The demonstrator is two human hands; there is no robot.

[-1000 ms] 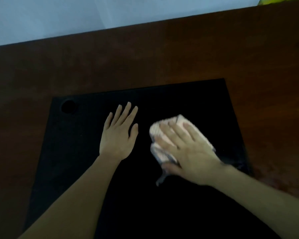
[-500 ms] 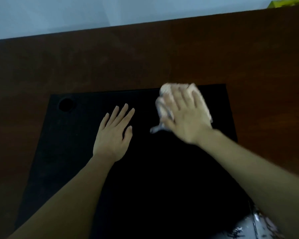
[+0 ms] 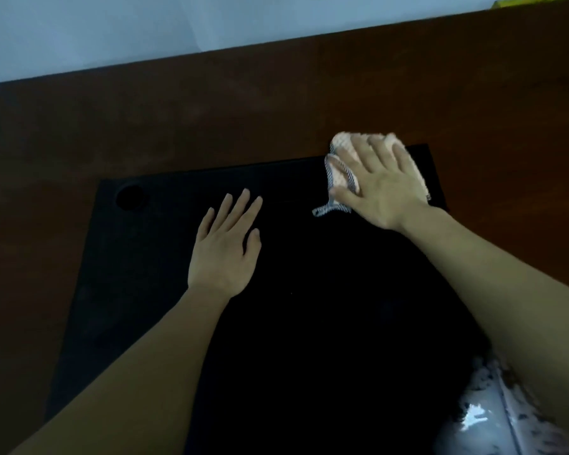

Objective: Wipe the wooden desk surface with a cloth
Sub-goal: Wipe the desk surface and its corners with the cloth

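The cloth (image 3: 342, 152) is bunched under my right hand (image 3: 380, 188), sitting at the far right corner of the black desk mat (image 3: 309, 323), its front edge lapping just over onto the bare wooden desk (image 3: 276, 103). My fingers lie spread and nearly straight across it, pressing it flat rather than clutching it. It looks soft and nubbly, peach-pink terry with a grey-and-white woven edging, one strip of which trails loose toward my thumb.

My left hand (image 3: 225, 247) rests flat on the mat, fingers straight and holding nothing, steadying it, I'd guess.

As for progress, I judge the wiping well underway but far from finished: the cloth is only at the mat's edge, and the wide reddish-brown wood beyond and to both sides shows no sign either way (dim light hides any streaks or dust). The mat is matte and smooth, with a round recess (image 3: 130, 197) near its far left corner.
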